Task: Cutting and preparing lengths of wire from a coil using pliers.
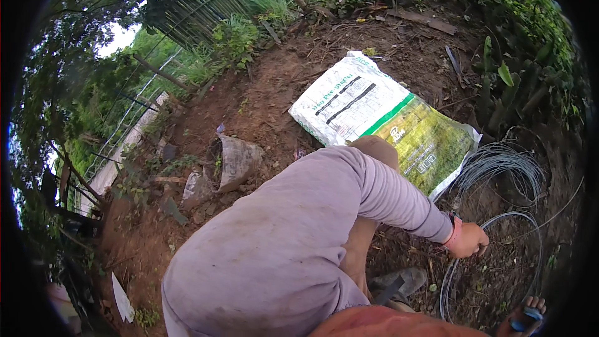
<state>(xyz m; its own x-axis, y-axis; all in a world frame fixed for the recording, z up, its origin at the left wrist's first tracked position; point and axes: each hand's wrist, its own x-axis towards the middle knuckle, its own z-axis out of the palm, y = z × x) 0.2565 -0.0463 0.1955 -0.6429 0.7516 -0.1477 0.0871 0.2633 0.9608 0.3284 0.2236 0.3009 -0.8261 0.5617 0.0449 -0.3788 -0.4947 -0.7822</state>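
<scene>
My left arm, in a grey sleeve, reaches across to the right. A pink band circles the wrist. My left hand point(468, 241) is closed, fingers curled down on a loop of grey metal wire point(538, 237) that lies over the soil. The loop runs on below the hand toward the lower edge. At the lower right rim, my right hand point(535, 303) is wrapped round a blue object point(528, 319), partly cut off; its kind does not show. Just beyond my left hand lies a larger coil of wire point(508, 165).
A white, green and yellow feed sack point(374, 112) lies flat ahead, touching the large coil. My bent knee point(377, 148) and shod foot point(402, 281) are beneath my arm. A dirty torn bag point(240, 162) rests to the left. A bamboo fence point(212, 0) and plants stand behind.
</scene>
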